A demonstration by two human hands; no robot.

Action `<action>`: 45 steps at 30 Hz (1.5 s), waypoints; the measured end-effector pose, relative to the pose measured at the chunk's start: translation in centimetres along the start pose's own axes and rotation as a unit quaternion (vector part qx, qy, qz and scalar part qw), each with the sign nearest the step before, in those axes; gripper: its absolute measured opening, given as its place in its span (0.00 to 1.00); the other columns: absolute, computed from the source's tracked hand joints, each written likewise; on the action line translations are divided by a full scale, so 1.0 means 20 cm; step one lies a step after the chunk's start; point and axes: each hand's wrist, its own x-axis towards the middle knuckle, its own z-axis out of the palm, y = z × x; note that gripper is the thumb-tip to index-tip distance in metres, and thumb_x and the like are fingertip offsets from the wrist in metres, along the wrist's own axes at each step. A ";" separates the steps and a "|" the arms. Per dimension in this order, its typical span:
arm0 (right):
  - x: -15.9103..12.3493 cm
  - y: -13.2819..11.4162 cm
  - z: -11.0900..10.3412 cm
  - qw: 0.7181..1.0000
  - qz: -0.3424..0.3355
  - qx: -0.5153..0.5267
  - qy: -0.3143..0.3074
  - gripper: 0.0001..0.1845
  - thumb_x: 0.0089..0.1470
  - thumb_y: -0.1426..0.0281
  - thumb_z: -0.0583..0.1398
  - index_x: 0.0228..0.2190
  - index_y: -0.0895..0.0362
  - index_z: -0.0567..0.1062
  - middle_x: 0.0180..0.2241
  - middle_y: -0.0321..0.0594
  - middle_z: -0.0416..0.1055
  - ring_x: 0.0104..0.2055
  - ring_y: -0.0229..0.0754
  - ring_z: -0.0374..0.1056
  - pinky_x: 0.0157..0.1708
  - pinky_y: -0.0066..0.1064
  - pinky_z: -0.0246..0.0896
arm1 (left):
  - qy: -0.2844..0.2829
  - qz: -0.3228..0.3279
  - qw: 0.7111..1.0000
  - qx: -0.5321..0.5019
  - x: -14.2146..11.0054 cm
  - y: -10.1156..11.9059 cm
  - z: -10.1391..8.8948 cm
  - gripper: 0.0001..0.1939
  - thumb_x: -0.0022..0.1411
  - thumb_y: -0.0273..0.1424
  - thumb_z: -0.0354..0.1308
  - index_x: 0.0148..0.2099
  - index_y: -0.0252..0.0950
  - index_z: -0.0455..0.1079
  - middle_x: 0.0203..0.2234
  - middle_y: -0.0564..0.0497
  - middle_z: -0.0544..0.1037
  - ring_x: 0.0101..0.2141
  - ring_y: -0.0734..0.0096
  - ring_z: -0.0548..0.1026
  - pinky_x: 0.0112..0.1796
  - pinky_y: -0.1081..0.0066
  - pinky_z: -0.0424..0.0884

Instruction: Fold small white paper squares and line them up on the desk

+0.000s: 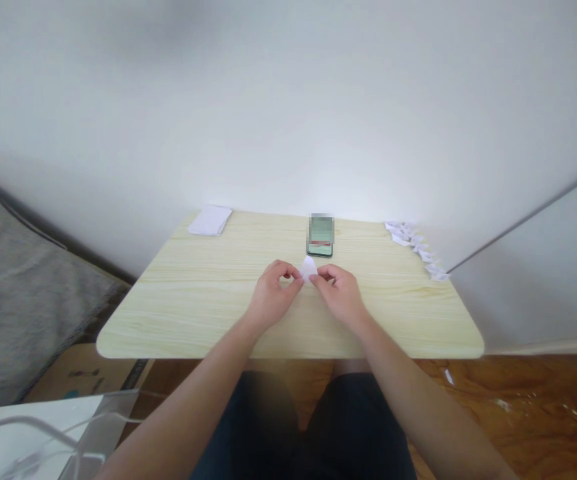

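L hand (274,295) & R hand (342,295) pinch pointed white paper piece (308,268), midway btwn side edges of table (168,307), just frontward of phone (321,233); handling likely calls for light, even pressure.

The tabletop (208,300) looks like smooth, pale-grained wood, and the folded sheets (210,220) like matt paper.

Bare forearms reaching forward, left hand (277,288) and right hand (337,288) close together, fingers pinched
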 end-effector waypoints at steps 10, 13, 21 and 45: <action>0.41 0.03 -0.11 0.994 0.031 0.075 -0.075 0.05 0.47 0.68 0.62 0.22 0.56 0.75 0.22 0.31 0.69 0.26 0.37 0.63 0.29 0.29 0.55 | -0.116 -0.019 0.964 -0.239 0.51 0.01 0.03 0.08 0.58 0.35 0.64 0.36 0.34 0.77 0.29 0.50 0.78 0.31 0.70 0.73 0.35 0.69 0.68; 0.44 0.06 -0.10 0.986 0.064 0.141 -0.065 0.04 0.47 0.68 0.62 0.26 0.56 0.76 0.25 0.33 0.72 0.28 0.38 0.66 0.30 0.29 0.58 | -0.113 -0.042 0.951 -0.283 0.51 -0.03 0.06 0.07 0.57 0.33 0.65 0.35 0.34 0.76 0.29 0.50 0.77 0.31 0.70 0.73 0.35 0.69 0.69; 0.38 0.11 -0.08 0.967 0.149 0.182 -0.102 0.04 0.49 0.68 0.63 0.25 0.55 0.76 0.21 0.32 0.70 0.24 0.37 0.63 0.24 0.28 0.54 | -0.187 -0.033 0.943 -0.272 0.39 -0.11 0.08 0.09 0.57 0.30 0.66 0.41 0.37 0.76 0.34 0.48 0.78 0.34 0.67 0.74 0.36 0.68 0.69; 0.42 0.17 -0.10 0.923 0.219 0.282 -0.145 0.03 0.47 0.69 0.65 0.26 0.56 0.77 0.20 0.33 0.73 0.21 0.37 0.67 0.19 0.27 0.62 | -0.227 0.003 0.949 -0.218 0.41 -0.12 0.06 0.12 0.55 0.24 0.66 0.43 0.36 0.73 0.38 0.48 0.77 0.39 0.65 0.74 0.43 0.65 0.69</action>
